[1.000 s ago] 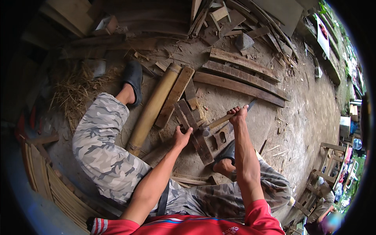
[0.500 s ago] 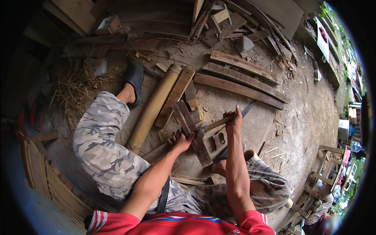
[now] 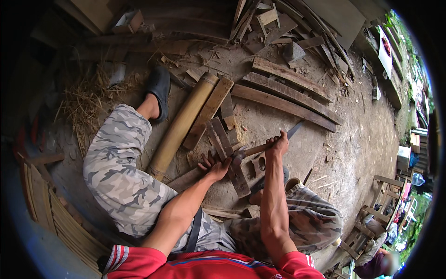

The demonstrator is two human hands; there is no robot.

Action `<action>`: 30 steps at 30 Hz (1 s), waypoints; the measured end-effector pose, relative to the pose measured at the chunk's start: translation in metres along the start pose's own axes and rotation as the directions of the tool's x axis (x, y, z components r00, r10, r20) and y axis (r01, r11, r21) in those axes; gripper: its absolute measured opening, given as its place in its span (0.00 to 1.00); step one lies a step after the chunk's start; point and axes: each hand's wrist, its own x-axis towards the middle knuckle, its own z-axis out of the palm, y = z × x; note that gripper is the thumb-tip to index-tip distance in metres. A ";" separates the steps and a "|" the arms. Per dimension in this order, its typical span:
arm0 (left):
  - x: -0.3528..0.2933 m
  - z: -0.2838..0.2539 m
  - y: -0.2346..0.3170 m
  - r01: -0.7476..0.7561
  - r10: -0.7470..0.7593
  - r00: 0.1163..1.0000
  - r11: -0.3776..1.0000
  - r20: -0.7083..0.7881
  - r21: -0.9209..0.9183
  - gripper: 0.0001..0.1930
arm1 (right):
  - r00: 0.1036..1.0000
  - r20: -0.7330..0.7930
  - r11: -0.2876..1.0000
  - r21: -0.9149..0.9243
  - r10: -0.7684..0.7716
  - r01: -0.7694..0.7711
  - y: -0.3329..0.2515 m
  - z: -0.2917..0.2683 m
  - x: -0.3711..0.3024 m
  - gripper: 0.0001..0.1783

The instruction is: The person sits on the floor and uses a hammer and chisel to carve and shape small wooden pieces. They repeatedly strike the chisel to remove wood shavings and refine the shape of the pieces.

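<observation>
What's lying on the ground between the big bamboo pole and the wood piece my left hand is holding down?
In the head view, a flat wooden plank lies alongside the bamboo pole, between it and the wood piece under your left hand.

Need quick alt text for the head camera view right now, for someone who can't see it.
A seated person's right hand grips a wooden-handled hammer over a dark wooden piece, which the left hand steadies on dirt ground beside a bamboo pole and scattered planks.

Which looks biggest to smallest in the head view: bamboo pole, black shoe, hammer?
1. Bamboo pole, clearly the longest.
2. and 3. Black shoe and hammer in the right hand: unsure. The hand hides part of the handle, and fisheye bending skews both.
</observation>
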 end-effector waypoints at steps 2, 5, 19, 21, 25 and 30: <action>0.001 0.003 -0.005 -0.003 0.003 1.000 1.000 0.001 0.000 0.54 | 1.000 0.014 1.000 0.002 0.011 -0.011 -0.002 0.000 -0.008 0.09; 0.001 -0.001 -0.001 -0.009 0.009 1.000 1.000 0.017 -0.003 0.53 | 1.000 -0.021 1.000 0.017 -0.002 0.002 -0.009 0.007 -0.019 0.06; 0.009 0.001 -0.018 -0.167 0.159 0.971 0.985 -0.178 -0.036 0.43 | 0.979 0.088 0.983 0.014 -0.182 0.182 0.000 0.013 -0.045 0.09; 0.002 -0.008 -0.016 -0.236 0.103 0.919 0.917 -0.381 -0.322 0.39 | 0.977 0.111 0.981 -0.056 -0.179 0.187 -0.003 0.012 -0.046 0.12; -0.001 -0.032 0.019 -0.529 0.184 0.626 0.814 -0.758 -0.240 0.30 | 0.975 0.211 0.988 -0.119 -0.070 0.097 -0.014 0.010 -0.052 0.17; -0.037 -0.057 0.095 -0.522 0.677 0.692 0.709 -0.250 0.474 0.23 | 0.947 0.322 0.905 -0.407 0.014 0.125 -0.032 -0.007 -0.045 0.24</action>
